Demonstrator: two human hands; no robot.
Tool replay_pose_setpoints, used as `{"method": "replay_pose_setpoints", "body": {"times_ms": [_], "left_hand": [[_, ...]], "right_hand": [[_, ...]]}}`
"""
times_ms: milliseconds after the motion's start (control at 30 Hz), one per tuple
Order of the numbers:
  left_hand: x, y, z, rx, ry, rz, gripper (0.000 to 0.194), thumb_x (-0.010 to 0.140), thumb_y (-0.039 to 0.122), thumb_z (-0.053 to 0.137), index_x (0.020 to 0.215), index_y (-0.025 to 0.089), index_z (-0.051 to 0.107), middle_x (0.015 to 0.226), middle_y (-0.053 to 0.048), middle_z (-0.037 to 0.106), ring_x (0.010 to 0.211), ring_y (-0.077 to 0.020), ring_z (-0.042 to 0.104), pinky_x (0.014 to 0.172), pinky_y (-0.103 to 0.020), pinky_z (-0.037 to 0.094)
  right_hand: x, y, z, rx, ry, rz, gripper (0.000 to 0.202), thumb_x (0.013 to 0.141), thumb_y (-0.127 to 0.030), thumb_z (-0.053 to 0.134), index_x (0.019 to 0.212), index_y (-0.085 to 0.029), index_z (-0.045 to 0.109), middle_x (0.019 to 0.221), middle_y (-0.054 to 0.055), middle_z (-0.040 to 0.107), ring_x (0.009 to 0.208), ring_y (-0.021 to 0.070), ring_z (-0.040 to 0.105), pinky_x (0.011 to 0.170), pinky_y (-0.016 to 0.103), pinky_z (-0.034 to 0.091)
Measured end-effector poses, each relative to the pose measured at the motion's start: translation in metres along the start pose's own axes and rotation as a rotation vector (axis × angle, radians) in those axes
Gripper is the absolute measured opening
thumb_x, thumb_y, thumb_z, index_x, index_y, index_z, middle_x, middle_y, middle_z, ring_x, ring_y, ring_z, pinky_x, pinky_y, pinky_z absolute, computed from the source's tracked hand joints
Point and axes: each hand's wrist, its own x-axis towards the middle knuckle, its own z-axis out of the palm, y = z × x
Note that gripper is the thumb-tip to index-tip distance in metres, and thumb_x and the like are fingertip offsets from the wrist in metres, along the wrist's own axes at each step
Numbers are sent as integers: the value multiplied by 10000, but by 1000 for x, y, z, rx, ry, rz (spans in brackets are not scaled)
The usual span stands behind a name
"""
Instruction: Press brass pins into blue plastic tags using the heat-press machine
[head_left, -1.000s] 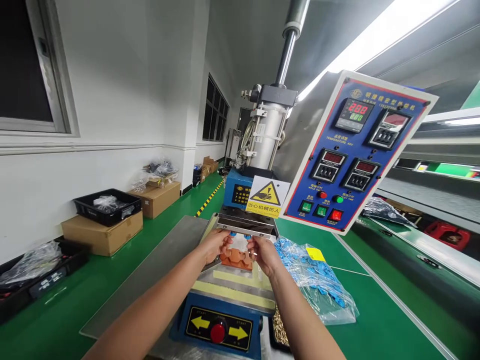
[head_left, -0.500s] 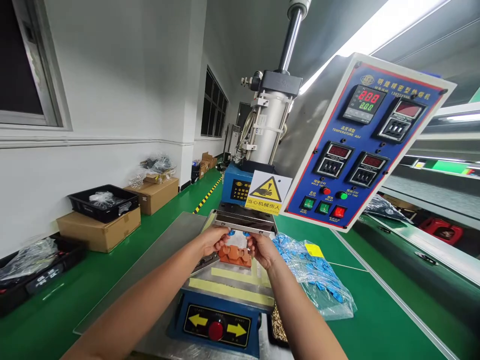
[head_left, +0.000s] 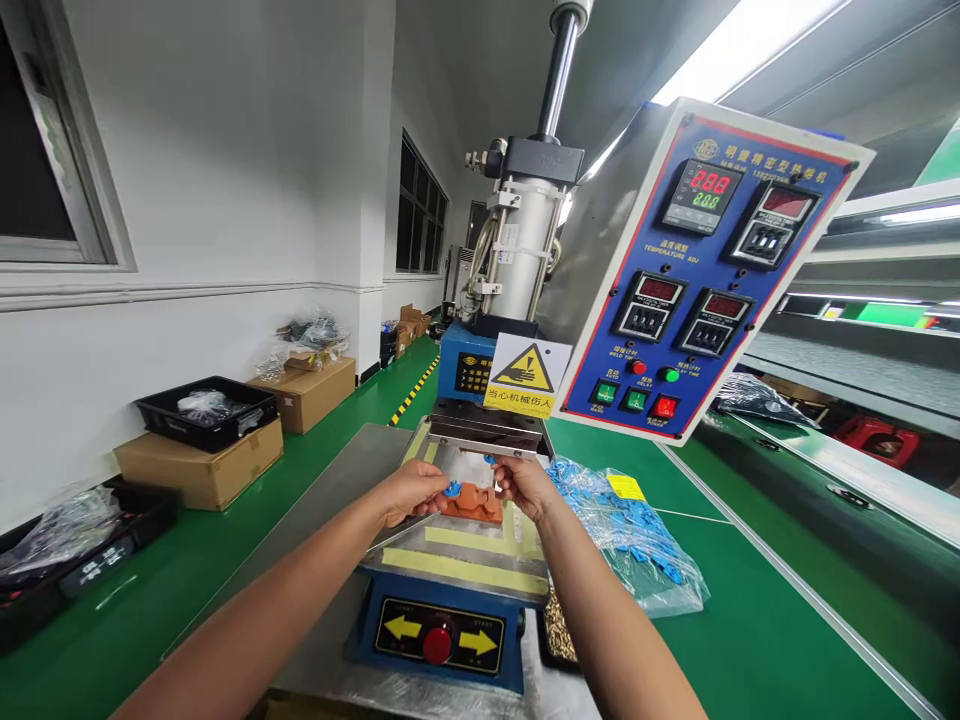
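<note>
My left hand (head_left: pixel 414 492) pinches a small blue part (head_left: pixel 452 489) at the left end of an orange fixture block (head_left: pixel 474 503). Above the block's right end, close under the metal guard (head_left: pixel 487 437), my right hand (head_left: pixel 525 482) has its fingers closed on another small blue part (head_left: pixel 490 459). The orange block lies on the press's metal plate, which bears strips of yellow tape (head_left: pixel 465 569).
A blue press base (head_left: pixel 360 640) with a red button stands in front. The control box (head_left: pixel 697 270) leans at the right. A plastic bag of blue parts (head_left: pixel 637 540) and a black tray of brass pieces (head_left: pixel 556 635) lie right of the press.
My left hand has drawn back from under the guard, down and slightly left, with its blue part. My right hand stays near the guard. The view has shifted slightly.
</note>
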Motion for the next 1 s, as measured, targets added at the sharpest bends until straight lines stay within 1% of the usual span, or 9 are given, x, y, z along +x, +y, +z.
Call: {"method": "replay_pose_setpoints", "body": {"times_ms": [300,400,467,533,633,733,800,900,1000], "left_hand": [[-28,-6,0,20,5,71,281,650,368,716,622,141,552,542,-6,587,441,-58,455,419,-169,270],[-36,-13,18,89,-44,93,348,607,452,711,653,140,565,574,-9,607,456,-65,477,432,-176,288],[-38,-19,43,175,-137,124,390,600,504,686,672,135,581,611,-19,626,480,-75,505,443,-181,309],[-36,-26,78,261,-264,146,405,614,527,659,686,133,599,638,-28,637,502,-88,527,452,-187,329],[-33,-34,147,338,-470,159,344,673,483,631,678,141,601,635,-23,629,511,-98,533,463,-196,354],[-35,-36,226,385,-649,239,250,744,384,600,679,145,630,648,-26,635,531,-110,549,490,-212,402],[-43,-31,279,436,-743,356,206,774,323,582,718,150,679,657,-31,651,546,-124,563,510,-228,429],[-60,-20,358,568,-825,642,210,807,283,563,739,175,730,624,-24,656,575,-146,574,553,-251,447],[-77,-13,428,745,-839,840,190,817,235,573,753,204,749,748,-44,712,737,-189,646,685,-279,499]], "right_hand": [[-15,11,-9,-202,21,-24,185,764,-137,526,580,-149,547,430,-36,522,327,39,364,337,148,294],[-43,22,-29,-272,44,-70,199,776,-153,539,578,-161,548,446,-39,537,352,46,385,353,158,298],[-70,34,-50,-324,80,-79,210,778,-159,548,568,-168,549,457,-38,550,369,57,405,367,172,301],[-104,48,-80,-374,134,-69,229,770,-164,567,543,-172,543,462,-31,562,391,71,431,393,190,310],[-170,63,-134,-463,284,-75,233,753,-189,605,528,-173,550,480,-20,574,446,87,452,454,212,314],[-251,71,-193,-769,539,-152,255,795,-274,557,560,-176,577,530,-2,594,510,111,468,505,240,308],[-306,76,-229,-942,718,-123,309,835,-348,491,590,-186,587,563,12,613,542,138,505,521,258,316],[-369,87,-273,-1106,845,102,366,877,-393,415,640,-202,619,622,41,668,577,178,578,561,285,369],[-401,101,-293,-1286,995,402,339,885,-345,397,815,-200,695,774,114,728,693,260,667,613,342,432]]}}
